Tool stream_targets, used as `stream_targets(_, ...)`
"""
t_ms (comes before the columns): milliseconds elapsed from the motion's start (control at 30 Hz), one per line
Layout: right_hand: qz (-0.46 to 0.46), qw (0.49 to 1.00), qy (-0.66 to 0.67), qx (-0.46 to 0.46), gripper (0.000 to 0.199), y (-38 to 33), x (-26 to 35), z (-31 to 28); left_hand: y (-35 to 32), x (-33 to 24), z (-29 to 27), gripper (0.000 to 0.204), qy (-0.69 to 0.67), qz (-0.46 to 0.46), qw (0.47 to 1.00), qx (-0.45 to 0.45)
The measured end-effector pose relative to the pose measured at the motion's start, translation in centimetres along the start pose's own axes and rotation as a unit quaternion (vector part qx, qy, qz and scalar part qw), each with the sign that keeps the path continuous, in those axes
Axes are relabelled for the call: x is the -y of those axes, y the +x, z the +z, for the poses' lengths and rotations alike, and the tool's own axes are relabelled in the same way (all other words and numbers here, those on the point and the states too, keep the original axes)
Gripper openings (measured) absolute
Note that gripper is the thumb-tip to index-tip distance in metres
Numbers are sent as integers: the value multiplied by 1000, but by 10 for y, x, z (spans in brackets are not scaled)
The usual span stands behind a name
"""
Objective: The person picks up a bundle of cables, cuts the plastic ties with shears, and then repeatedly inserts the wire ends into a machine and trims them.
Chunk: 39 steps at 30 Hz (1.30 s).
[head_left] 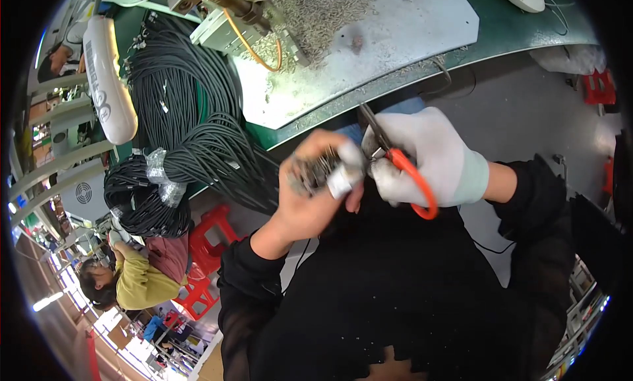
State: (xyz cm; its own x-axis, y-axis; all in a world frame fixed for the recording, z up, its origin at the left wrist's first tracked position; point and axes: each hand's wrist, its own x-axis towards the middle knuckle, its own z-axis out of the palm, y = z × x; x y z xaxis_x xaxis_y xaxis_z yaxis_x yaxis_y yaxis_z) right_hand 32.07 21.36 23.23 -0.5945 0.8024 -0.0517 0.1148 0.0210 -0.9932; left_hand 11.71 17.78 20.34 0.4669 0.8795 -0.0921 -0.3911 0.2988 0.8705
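Seen from above, a person in black sleeves works with both hands just in front of a green table (514, 34). The pliers (417, 183), with an orange-red handle, are in the right hand (432, 153), which wears a white glove with its fingers closed around the grips. Their long axis runs diagonally: the dark jaws point up and left toward the table edge, and the looped handle end points down and right, toward the person.

Touching or just beside the pliers, the left hand (306, 206) is curled, cupping a cluster of small metal pieces (318, 173); blur hides which way each piece points. White wraps (341, 182) cover some of its fingertips.

On the table, a pale flat board (422, 25) carries a spread heap of tiny metallic bits (323, 15), next to a machine (231, 8) with an orange cord. Left of it lie large coils of black cable (184, 58), a nearer bundle bound in clear plastic wrap (158, 166).

A long white lamp (109, 84) bears large grey lettering. Small white tags (164, 106) among the cables are too tiny to read.
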Motion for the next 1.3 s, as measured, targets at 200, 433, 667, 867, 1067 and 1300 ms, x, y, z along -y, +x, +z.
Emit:
stream_targets(200, 168, 964, 202, -43, 3, 13, 12, 11, 7, -27, 10, 30, -3, -86, 992, -97)
stream_targets(433, 16, 997, -13, -77, 10, 6, -8, 9, 9, -25, 8, 24, 106, -147, 977, -113)
stream_targets(667, -186, 872, -397, -218, 22, -3, -13, -8, 17, -22, 18, 14, 52, -86, 967, -234)
stream_targets(867, -151, 856, -462, -177, 19, -13, -17, -5, 26, -16, 30, 13, 163, -57, 951, -256)
stream_targets(1067, -33, 981, -171, -88, 11, -18, -17, -7, 29, -9, 39, 17, 218, 57, 933, -282)
stream_targets(1300, 14, 992, -100, -76, 14, -18, -18, -2, 23, -10, 28, 22, 450, 119, 875, -130)
